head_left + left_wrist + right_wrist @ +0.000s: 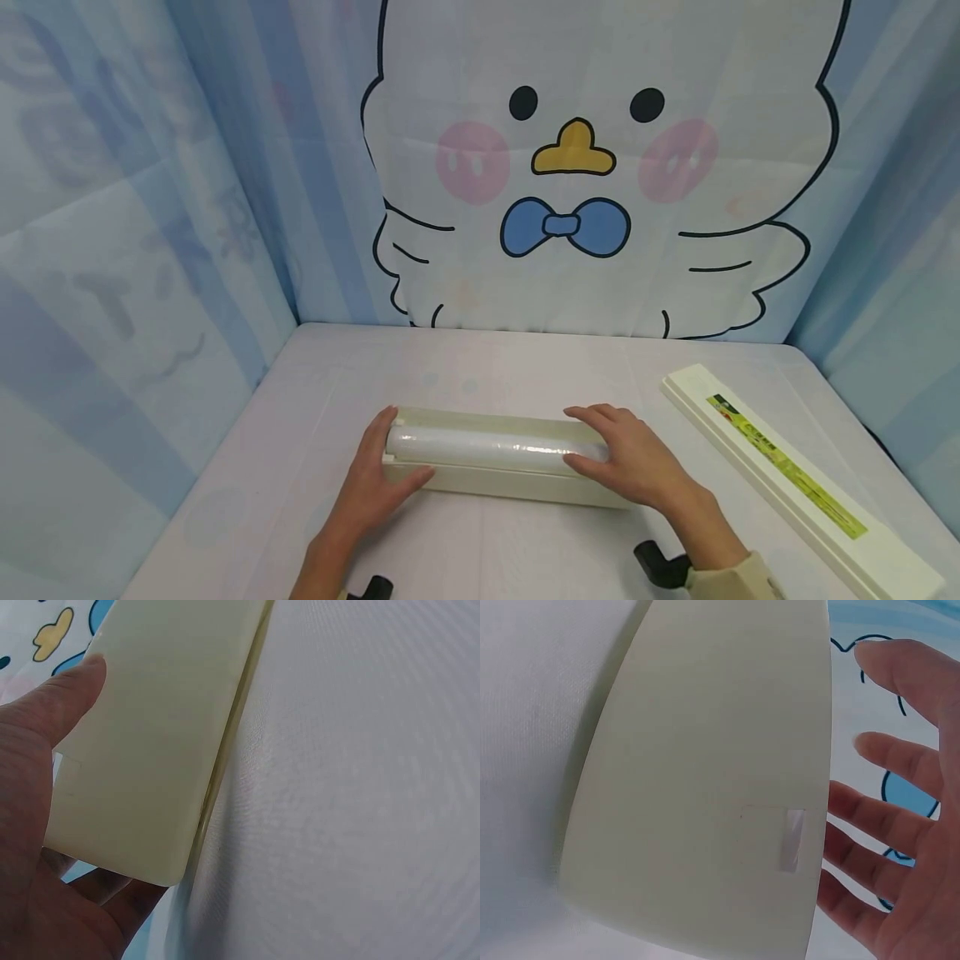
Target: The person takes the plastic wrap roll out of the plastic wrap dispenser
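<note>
Steadying the box [517, 487]

My left hand [373, 487] grips the box's left end; my right hand [636, 457], fingers apart, spans its right end (contact unclear). Inside it lies the roll [480, 447]; right of it, the lid [783, 471]. I judge this steadying; next calls for a firm right hold.

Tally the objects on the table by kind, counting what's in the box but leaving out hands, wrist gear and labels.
Open box: 1
Shiny whitish roll, lying in the box: 1
Long flat piece with a yellow-green label: 1
Total: 3
</note>
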The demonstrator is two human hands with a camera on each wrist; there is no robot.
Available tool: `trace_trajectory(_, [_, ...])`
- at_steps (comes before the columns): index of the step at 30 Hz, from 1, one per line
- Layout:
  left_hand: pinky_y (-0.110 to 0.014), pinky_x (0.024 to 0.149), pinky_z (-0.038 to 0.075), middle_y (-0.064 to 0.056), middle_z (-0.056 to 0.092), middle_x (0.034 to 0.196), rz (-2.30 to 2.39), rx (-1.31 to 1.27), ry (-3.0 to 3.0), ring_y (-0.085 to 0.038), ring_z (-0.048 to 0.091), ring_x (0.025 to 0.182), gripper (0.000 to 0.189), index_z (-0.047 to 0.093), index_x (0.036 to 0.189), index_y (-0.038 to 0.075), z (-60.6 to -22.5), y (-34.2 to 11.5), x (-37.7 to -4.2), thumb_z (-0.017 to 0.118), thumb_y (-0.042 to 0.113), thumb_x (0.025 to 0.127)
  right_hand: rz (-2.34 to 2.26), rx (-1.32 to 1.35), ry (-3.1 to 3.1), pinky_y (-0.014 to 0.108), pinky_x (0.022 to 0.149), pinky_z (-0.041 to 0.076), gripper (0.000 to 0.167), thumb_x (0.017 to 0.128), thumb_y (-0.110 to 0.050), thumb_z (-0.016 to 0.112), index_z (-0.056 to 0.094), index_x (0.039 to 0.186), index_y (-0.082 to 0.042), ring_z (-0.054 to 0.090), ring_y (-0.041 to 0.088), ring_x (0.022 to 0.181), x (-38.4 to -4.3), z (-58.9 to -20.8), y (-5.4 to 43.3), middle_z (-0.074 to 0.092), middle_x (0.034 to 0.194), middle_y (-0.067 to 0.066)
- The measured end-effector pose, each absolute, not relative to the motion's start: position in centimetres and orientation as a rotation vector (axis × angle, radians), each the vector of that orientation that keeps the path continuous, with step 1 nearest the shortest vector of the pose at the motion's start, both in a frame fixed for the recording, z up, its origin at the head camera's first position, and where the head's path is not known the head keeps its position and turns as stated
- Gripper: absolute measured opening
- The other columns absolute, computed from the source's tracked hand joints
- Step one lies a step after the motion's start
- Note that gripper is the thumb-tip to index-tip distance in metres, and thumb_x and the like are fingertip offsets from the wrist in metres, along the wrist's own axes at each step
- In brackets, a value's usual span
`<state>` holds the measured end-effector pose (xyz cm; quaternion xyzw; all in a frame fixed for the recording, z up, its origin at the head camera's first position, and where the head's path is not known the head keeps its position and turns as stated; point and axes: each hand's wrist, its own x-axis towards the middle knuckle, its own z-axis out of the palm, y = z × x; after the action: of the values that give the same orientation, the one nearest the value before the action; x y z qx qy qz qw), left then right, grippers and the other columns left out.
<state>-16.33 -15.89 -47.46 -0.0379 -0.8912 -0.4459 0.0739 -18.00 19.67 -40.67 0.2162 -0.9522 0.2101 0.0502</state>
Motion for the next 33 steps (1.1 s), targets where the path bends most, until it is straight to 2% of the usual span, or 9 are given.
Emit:
trace_trajectory(19, [-0.058,0.116,0.024,-0.018,0.025,0.162,-1.346,-0.109,-2.682,-0.038,0.028,0.145,0.102,0.025,0.158,0.005,-47.32,-16.0,-16.12,0.086,0.032,0.081,0.67,0.653,-2.972,0.058,0.098,0.048,0.057,0.088,-0.038,0.077,0.061,0.138,-0.015,0.057,0.035,0.12,-18.16,-40.34,19.17,0.061,0.133,0.012])
trace_trajectory(33, [-0.058,0.117,0.023,-0.019,0.023,0.162,-1.344,-0.119,-2.685,-0.038,0.027,0.146,0.102,0.024,0.158,0.006,-47.24,-15.96,-16.19,0.086,0.033,0.082,0.672,0.72,-2.955,0.054,0.095,0.051,0.055,0.088,-0.037,0.077,0.062,0.136,-0.016,0.06,0.03,0.115,-18.23,-40.3,18.63,0.063,0.129,0.008])
